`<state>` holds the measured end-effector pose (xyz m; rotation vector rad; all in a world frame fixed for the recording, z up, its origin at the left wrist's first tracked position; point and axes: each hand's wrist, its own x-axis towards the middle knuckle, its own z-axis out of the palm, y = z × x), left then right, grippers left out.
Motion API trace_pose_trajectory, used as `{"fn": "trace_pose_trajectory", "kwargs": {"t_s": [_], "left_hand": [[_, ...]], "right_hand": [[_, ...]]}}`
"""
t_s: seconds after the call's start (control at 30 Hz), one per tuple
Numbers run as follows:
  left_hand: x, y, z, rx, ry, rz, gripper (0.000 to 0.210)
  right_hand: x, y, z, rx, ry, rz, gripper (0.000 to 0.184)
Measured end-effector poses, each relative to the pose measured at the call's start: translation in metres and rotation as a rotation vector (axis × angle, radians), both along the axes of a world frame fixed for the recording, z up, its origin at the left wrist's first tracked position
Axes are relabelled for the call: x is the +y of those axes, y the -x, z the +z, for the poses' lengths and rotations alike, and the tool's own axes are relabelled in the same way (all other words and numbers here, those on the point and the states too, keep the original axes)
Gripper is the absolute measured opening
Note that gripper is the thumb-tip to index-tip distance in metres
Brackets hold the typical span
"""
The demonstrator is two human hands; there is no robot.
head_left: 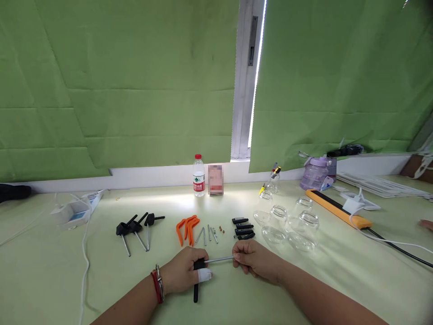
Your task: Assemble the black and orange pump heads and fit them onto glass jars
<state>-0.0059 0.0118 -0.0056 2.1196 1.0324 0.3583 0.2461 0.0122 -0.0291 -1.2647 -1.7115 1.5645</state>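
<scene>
My left hand (179,271), with a white wrap on the thumb, is closed around a black plastic head (196,289) that has a thin metal rod (219,259). The rod points right, and my right hand (259,262) pinches its far end; the fingers hide whether anything else is in them. Several similar black heads with rods (135,225) lie to the left. Beyond my hands are bent orange levers (191,228), thin metal pins (204,237), tiny brown pieces (221,229) and black parts with springs (244,226).
Several clear glass jars (279,219) stand at the right. An orange power strip (338,208) and white cables lie farther right. A water bottle (199,176) and a box (215,179) stand at the back. A white charger (61,214) is at left. Another person's hand (426,225) shows at the right edge.
</scene>
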Motion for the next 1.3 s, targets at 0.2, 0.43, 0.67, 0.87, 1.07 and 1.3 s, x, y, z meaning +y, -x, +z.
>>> {"fn": "trace_pose_trajectory", "kwargs": {"t_s": [0.2, 0.43, 0.67, 0.87, 1.07, 1.3], "left_hand": [[0.0004, -0.0002, -0.0002, 0.005, -0.019, -0.005, 0.018], [0.0001, -0.0001, -0.0010, 0.001, -0.002, -0.006, 0.022], [-0.0007, -0.0010, 0.0023, 0.010, 0.005, 0.000, 0.025], [0.0003, 0.0001, -0.0011, 0.001, 0.006, -0.009, 0.023], [0.0007, 0.0006, -0.0019, -0.006, 0.006, -0.011, 0.023], [-0.0010, 0.0003, -0.0036, 0.002, -0.044, -0.007, 0.021]], "right_hand": [[0.0018, -0.0029, -0.0050, -0.010, -0.016, 0.023, 0.017], [0.0026, -0.0039, -0.0057, -0.018, -0.020, 0.044, 0.020], [0.0027, -0.0029, -0.0060, -0.021, -0.026, 0.023, 0.021], [0.0041, -0.0035, -0.0083, -0.007, -0.010, 0.027, 0.020], [0.0035, -0.0036, -0.0063, -0.001, -0.012, 0.035, 0.020], [0.0022, -0.0023, -0.0065, -0.004, -0.030, 0.028, 0.021]]}}
